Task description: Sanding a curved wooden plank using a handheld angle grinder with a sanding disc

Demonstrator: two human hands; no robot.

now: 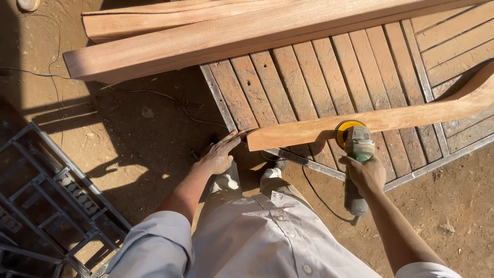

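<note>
While my left hand [218,156] is pressing flat, fingers spread, on the curved board's [381,119] end, my right hand [366,174] is gripping the sander [356,154], disc against its edge; loosening could let it kick.

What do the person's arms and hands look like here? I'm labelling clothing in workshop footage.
Both arms wear pale grey shirt sleeves rolled up to about the elbow, leaving the forearms bare. The left hand and right hand are bare too: no gloves, watch or rings visible.
</note>
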